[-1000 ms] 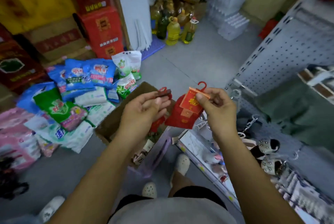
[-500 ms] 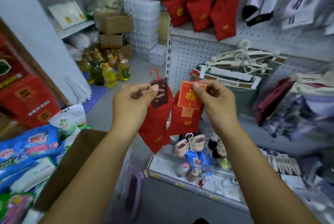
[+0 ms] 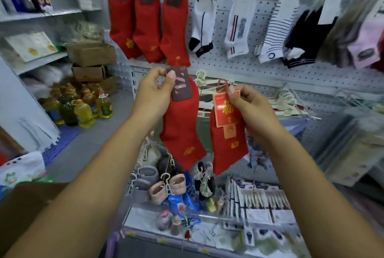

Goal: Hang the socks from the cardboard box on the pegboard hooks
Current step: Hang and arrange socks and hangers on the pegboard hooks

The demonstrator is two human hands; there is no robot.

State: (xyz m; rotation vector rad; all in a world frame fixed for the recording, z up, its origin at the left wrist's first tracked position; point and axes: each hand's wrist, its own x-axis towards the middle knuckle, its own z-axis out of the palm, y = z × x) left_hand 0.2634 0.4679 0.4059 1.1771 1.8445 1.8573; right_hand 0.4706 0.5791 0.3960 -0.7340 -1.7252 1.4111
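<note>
Head view shows me the pegboard point(image 3: 249, 66) filling twelve to three o'clock, with three red socks point(image 3: 145, 22) hanging on it at eleven o'clock. At eight o'clock I see a corner of the cardboard box point(image 3: 31, 205). Near the centre the left hand point(image 3: 153, 91) pinches the brown label point(image 3: 181, 86) of a red sock point(image 3: 180, 131); its pale slanted marks I cannot read. At three o'clock from it, the right hand point(image 3: 252, 108) pinches the red card point(image 3: 225, 111) of a second red sock point(image 3: 226, 151); the card bears a gold 福.
</note>
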